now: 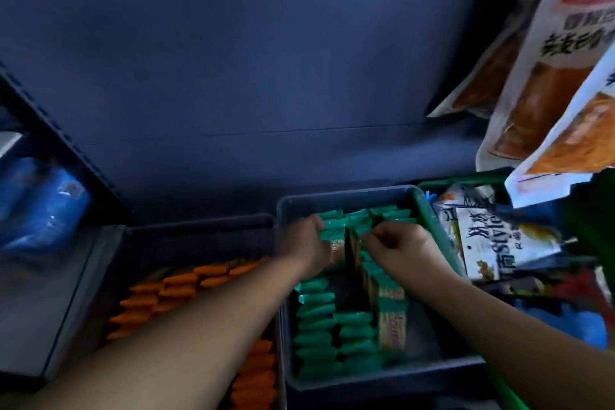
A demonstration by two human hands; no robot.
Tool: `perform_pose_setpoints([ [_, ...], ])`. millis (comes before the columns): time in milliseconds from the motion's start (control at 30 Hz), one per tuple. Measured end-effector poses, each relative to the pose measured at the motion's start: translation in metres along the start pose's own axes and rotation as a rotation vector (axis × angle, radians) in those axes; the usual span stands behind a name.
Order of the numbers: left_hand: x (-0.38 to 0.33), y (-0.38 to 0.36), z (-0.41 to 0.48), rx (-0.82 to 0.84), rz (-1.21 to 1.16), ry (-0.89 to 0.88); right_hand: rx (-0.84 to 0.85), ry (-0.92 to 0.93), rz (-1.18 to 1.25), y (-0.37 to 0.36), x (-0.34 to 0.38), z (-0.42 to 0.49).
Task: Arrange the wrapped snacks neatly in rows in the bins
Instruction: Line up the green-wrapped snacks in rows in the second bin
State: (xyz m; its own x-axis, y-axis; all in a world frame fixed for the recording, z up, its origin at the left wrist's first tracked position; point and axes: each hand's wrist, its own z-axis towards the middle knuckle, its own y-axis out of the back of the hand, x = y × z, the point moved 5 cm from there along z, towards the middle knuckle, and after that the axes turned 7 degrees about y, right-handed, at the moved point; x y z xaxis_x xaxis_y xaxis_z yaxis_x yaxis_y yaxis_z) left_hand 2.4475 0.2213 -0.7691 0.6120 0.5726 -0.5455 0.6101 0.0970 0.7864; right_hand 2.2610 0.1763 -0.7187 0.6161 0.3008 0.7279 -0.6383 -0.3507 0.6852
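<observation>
A dark grey bin [346, 201] in the middle holds several green wrapped snacks [319, 323], stood on edge in rows. My left hand [304, 239] reaches into the far part of this bin and grips a green snack at the head of the left row. Just to its right, my right hand [396, 243] pinches the top of another green snack with curled fingers. A second dark bin [199, 226] on the left carries rows of orange wrapped snacks [159, 296]; my left forearm crosses over it.
Large white and orange snack bags [545, 83] hang at the upper right. A green crate [432, 216] on the right holds mixed snack bags [489, 243]. Blue packs [40, 203] lie on the left shelf. A dark shelf panel [266, 60] fills the back.
</observation>
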Motion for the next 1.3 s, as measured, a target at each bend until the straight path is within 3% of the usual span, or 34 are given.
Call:
perform_pose_setpoints([
  [367,0.001,-0.018,0.009,0.032,-0.044,-0.041,0.011,-0.099,0.040,0.002,-0.014,-0.002],
  [533,-0.022,0.023,-0.033,0.017,-0.152,-0.158,0.040,-0.115,0.090,0.020,0.013,-0.018],
  [733,-0.041,0.078,-0.113,0.027,-0.335,-0.317,0.086,-0.070,0.321,0.024,0.073,-0.054],
  [967,-0.035,0.125,-0.173,-0.029,-0.599,-0.267,0.032,-0.152,0.567,0.047,0.108,-0.101],
  [1300,-0.028,0.143,-0.176,0.138,-0.783,-0.145,0.137,-0.116,0.684,0.058,0.135,-0.100],
])
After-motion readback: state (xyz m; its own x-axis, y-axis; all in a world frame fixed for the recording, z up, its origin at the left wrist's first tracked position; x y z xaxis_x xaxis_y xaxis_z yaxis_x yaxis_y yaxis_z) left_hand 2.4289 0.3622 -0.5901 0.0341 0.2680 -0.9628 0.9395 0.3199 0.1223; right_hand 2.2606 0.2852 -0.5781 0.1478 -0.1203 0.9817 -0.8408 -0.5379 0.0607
